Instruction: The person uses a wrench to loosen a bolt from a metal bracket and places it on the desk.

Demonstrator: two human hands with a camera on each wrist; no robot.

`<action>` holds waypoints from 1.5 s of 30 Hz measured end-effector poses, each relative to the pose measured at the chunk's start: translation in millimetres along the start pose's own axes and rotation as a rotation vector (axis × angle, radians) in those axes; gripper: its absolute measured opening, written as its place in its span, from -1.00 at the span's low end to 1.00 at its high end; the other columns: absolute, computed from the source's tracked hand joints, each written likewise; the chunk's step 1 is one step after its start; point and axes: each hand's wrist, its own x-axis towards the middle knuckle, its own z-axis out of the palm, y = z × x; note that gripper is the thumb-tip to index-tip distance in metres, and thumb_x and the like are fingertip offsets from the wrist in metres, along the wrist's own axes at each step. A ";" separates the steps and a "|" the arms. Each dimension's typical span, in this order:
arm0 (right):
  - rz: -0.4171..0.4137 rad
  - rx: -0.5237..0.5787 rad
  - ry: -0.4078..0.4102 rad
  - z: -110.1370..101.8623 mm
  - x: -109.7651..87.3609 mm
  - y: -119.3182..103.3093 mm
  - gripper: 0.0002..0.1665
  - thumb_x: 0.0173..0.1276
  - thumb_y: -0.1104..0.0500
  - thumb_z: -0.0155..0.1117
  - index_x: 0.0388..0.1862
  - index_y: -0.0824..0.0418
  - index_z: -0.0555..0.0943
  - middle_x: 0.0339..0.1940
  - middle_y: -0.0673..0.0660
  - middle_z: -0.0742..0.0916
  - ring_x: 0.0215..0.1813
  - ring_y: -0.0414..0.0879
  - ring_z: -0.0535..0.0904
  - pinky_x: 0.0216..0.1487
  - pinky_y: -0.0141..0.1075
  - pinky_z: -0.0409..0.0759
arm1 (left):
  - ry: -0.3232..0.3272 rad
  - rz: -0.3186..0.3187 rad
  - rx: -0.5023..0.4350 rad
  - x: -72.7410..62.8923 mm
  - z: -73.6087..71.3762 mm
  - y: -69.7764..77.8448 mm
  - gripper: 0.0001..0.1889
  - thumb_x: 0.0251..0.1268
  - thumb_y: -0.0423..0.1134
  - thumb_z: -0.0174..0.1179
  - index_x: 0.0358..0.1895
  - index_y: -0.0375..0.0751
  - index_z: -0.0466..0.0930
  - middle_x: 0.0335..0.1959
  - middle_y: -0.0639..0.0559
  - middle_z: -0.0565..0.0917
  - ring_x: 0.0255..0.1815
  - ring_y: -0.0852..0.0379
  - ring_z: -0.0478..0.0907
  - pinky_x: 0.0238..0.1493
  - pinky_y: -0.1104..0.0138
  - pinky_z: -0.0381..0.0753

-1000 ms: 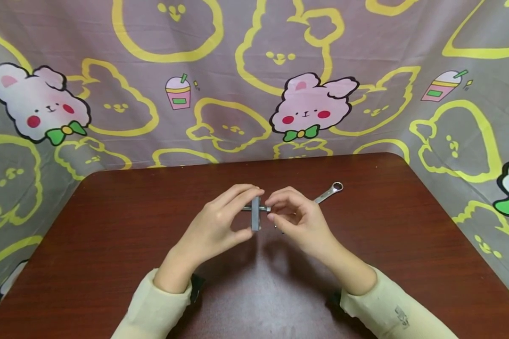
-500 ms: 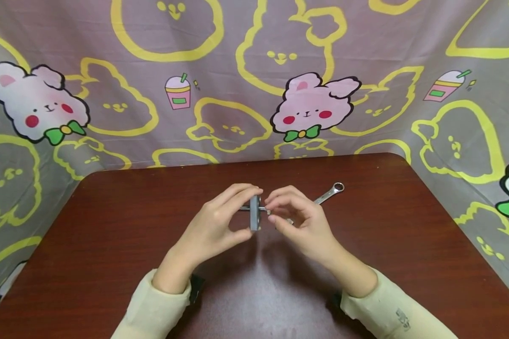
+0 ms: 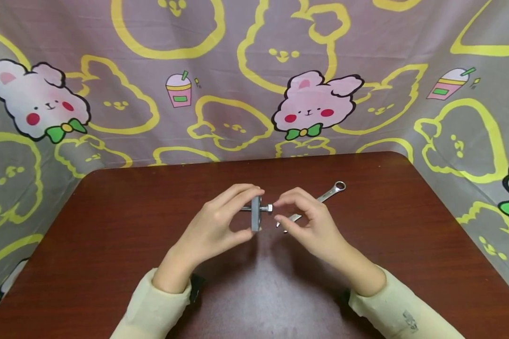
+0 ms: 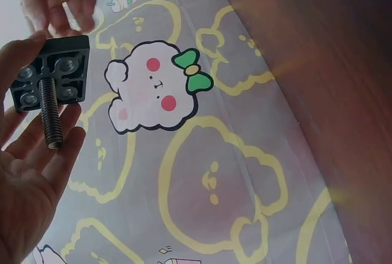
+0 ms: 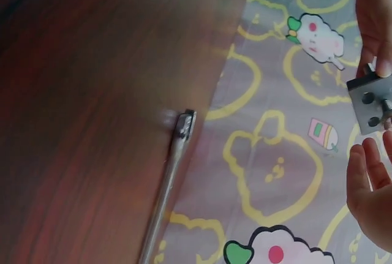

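Note:
My left hand (image 3: pixel 214 221) grips a small grey square plate (image 3: pixel 255 214) by its edges, thumb below and fingers above in the head view. A bolt (image 3: pixel 270 208) runs through the plate's middle, its hex head facing right. In the left wrist view, the threaded shank (image 4: pixel 50 114) sticks out of the plate's ribbed dark side, which has round holes near the corners. Just right of the bolt head hovers my right hand (image 3: pixel 311 223), its fingers loosely bent and apart from the bolt, holding nothing. The right wrist view shows the plate's smooth metal face (image 5: pixel 364 108).
A combination wrench (image 3: pixel 331 192) lies slantwise on the dark red wooden table (image 3: pixel 152 197), behind and partly under my right hand. Its open end shows below those fingers. A patterned cloth (image 3: pixel 229 56) hangs around the table's back and sides.
My right fingers were at the bolt head, pinching it; now they have drawn back to the right, uncovering the head and more of the wrench. My left hand and the plate have barely moved.

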 end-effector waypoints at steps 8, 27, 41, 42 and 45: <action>0.006 -0.066 -0.064 0.7 1.0 4.5 -0.74 0.13 0.38 0.47 -0.19 0.21 0.67 -0.25 0.03 0.71 -0.21 -0.21 0.66 -0.27 -0.37 0.69 | 0.011 0.024 0.007 -0.4 -1.1 3.4 -0.29 -0.12 -0.39 0.48 0.25 -0.21 0.49 0.19 -0.02 0.58 0.15 0.15 0.57 0.13 0.34 0.63; 0.099 0.104 -0.048 5.7 3.9 -7.3 -0.65 0.17 0.47 0.39 -0.04 0.34 0.62 -0.15 0.17 0.75 -0.13 -0.12 0.72 -0.08 -0.30 0.74 | 0.009 0.020 -0.004 -1.4 -1.8 2.0 -0.28 -0.12 -0.40 0.48 0.26 -0.24 0.48 0.19 -0.06 0.58 0.13 0.12 0.58 0.13 0.31 0.65; 0.018 0.141 0.005 7.0 5.2 -15.1 -0.65 0.15 0.58 0.32 -0.09 0.36 0.64 -0.09 0.25 0.67 -0.08 -0.16 0.67 -0.04 -0.34 0.72 | -0.011 0.000 -0.024 0.1 -0.8 0.2 -0.29 -0.10 -0.40 0.47 0.27 -0.24 0.47 0.19 -0.04 0.57 0.13 0.15 0.57 0.13 0.34 0.64; 0.014 0.145 0.003 7.4 4.9 -14.9 -0.65 0.15 0.59 0.31 -0.09 0.36 0.64 -0.08 0.24 0.66 -0.05 -0.16 0.66 -0.02 -0.35 0.72 | -0.014 -0.005 -0.022 -0.5 -0.7 0.0 -0.29 -0.09 -0.40 0.47 0.27 -0.24 0.47 0.19 -0.03 0.57 0.13 0.16 0.57 0.14 0.34 0.63; 0.000 0.150 -0.006 9.9 4.2 -14.1 -0.68 0.18 0.57 0.30 -0.10 0.35 0.64 -0.07 0.24 0.66 0.02 -0.18 0.62 0.02 -0.35 0.71 | -0.017 -0.021 -0.012 -3.3 -1.8 0.1 -0.27 -0.10 -0.39 0.49 0.28 -0.23 0.47 0.19 -0.03 0.57 0.13 0.15 0.57 0.13 0.33 0.64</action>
